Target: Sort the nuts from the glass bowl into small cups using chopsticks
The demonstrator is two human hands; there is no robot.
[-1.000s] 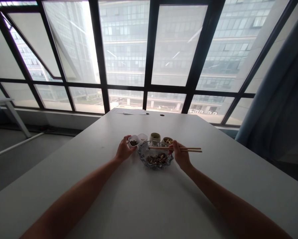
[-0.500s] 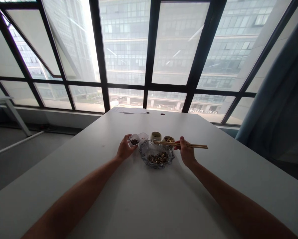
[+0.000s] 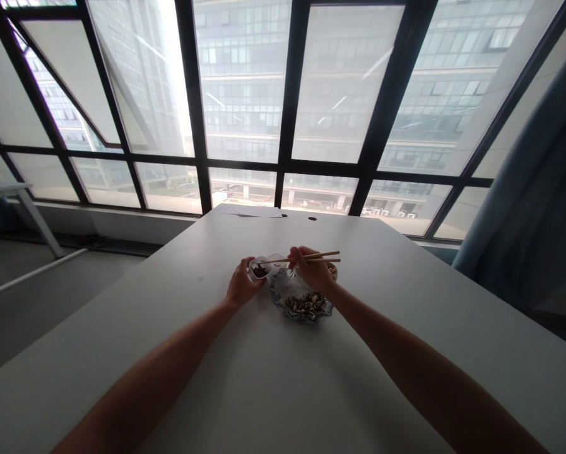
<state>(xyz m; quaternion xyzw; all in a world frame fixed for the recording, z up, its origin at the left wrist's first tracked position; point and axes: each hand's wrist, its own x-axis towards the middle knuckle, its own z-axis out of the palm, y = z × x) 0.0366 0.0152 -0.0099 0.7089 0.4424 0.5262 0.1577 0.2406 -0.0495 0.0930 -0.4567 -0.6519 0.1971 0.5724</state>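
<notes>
My left hand is closed around the side of a small clear plastic cup with dark bits inside. In my right hand is a pair of chopsticks, held above the glass bowl and pointing left. Their tips reach over the cup's opening; whether they grip anything is too small to tell. Striped seeds lie in the scalloped glass bowl below. A second clear cup stands beside the first, behind the bowl. My right hand mostly hides a small bowl of pale pieces.
The white table stretches forward to the windows. Sheets of paper lie at its far end, near two dark round spots. A blue curtain hangs on the right, and another table stands on the left.
My right hand has moved left with the chopsticks, bringing their tips from above the glass bowl to the cup. It now covers the small containers behind the bowl. My left hand keeps its hold.
</notes>
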